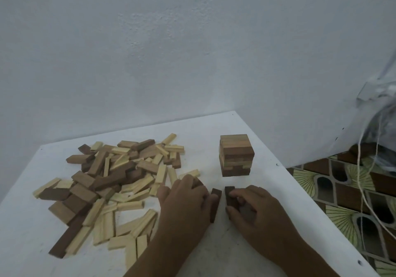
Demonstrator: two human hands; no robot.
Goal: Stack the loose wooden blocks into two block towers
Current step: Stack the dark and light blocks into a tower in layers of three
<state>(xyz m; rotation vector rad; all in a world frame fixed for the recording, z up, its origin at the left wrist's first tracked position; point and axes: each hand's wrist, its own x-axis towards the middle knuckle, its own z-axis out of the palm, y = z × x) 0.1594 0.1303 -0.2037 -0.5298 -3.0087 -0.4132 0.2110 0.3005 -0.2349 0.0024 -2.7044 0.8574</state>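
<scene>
Here dark block [231, 197] pinched between right hand [255, 208] fingers [236, 193].

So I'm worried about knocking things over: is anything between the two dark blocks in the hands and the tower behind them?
Nothing visible. The strip of white table between the dark blocks and the tower is bare; the loose pile lies off to the left.
</scene>
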